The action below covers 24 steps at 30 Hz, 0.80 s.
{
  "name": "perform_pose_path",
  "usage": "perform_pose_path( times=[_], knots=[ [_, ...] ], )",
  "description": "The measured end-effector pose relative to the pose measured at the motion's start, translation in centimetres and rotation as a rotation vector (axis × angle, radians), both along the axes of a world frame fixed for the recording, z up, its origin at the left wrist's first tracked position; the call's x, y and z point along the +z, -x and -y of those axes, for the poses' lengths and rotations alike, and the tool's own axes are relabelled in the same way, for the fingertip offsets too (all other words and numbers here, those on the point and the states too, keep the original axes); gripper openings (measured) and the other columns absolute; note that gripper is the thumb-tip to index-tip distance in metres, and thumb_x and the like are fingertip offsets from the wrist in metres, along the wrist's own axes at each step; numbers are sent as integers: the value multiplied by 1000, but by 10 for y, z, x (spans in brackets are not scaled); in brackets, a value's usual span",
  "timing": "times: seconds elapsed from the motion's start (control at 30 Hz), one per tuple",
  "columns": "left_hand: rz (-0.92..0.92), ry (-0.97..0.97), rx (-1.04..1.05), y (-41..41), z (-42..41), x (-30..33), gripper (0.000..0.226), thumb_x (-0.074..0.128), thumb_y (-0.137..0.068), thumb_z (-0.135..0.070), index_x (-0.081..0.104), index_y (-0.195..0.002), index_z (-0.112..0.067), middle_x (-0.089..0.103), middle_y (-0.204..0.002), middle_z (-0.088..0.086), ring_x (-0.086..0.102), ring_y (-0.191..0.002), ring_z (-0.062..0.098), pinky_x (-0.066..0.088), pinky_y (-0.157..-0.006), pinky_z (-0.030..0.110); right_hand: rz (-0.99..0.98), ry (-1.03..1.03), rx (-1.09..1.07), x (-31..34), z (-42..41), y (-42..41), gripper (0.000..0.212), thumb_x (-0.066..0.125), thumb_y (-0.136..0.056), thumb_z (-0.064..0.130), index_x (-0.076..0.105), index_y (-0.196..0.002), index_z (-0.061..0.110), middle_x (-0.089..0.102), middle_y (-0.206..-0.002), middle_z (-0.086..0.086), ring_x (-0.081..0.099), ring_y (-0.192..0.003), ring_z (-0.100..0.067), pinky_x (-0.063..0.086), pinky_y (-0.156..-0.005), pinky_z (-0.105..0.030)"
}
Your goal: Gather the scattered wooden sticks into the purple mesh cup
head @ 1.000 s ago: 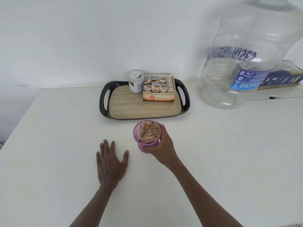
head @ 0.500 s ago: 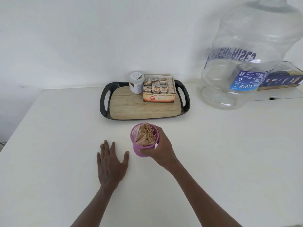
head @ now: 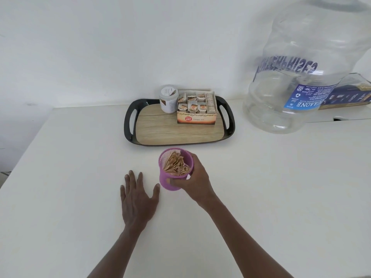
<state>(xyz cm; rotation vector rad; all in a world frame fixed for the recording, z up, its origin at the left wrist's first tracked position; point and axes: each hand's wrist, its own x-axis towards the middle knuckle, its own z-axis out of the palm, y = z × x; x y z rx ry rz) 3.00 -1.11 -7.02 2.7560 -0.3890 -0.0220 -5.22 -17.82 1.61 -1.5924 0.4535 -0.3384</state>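
Observation:
The purple mesh cup (head: 167, 182) sits in the middle of the white table (head: 60, 177), just in front of the tray. A bundle of wooden sticks (head: 175, 165) stands inside it, leaning toward the right wall. My right hand (head: 195, 182) grips the cup from the right side, fingers and thumb wrapped round its wall. My left hand (head: 137, 199) lies flat on the table just left of the cup, fingers spread, thumb tip close to the cup's base. No loose sticks show on the table.
A black-rimmed wooden tray (head: 128, 125) behind the cup carries a white jar (head: 168, 99) and an open tea-bag box (head: 197, 110). A large clear water bottle (head: 305, 67) stands at the right, a blue box (head: 349, 95) behind it. The wall runs along the back.
The cup in my right hand has shifted slightly left and tipped more upright, so the sticks now lean toward its right wall. My left hand has stayed flat in place.

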Motion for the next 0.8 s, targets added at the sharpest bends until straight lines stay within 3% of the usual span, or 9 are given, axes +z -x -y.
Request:
perform_pose_path(
  times=[0.17, 0.4, 0.63, 0.8],
  knots=[
    [1, -14, -7, 0, -2, -1, 77, 45, -92, -57, 28, -154, -15, 11, -165, 8, 6, -153, 22, 10, -124, 42, -26, 22, 61, 1, -4, -3, 85, 94, -58, 16, 51, -130, 30, 65, -119, 14, 62, -110, -4, 55, -79, -16],
    [-15, -21, -17, -1, -3, -2, 79, 50, -90, -55, 27, -154, -15, 9, -165, 8, 5, -153, 22, 10, -124, 42, -50, -92, 53, -6, -8, -4, 84, 93, -60, 14, 52, -132, 24, 64, -121, 5, 62, -115, -17, 60, -87, -32],
    [-22, -15, -30, -2, -3, -3, 83, 53, -88, -56, 25, -154, -15, 8, -165, 8, 2, -153, 22, 9, -124, 42, -56, -93, 102, -10, -9, -1, 83, 91, -61, 12, 50, -133, 25, 63, -123, 4, 61, -116, -17, 59, -85, -29],
    [-4, 1, -13, -1, -2, -3, 78, 48, -91, -55, 26, -154, -15, 9, -165, 9, 5, -153, 22, 9, -124, 42, -75, -50, 142, -12, -3, 2, 90, 91, -59, 13, 44, -134, 30, 61, -125, 11, 60, -114, -7, 55, -81, -19]
  ],
)
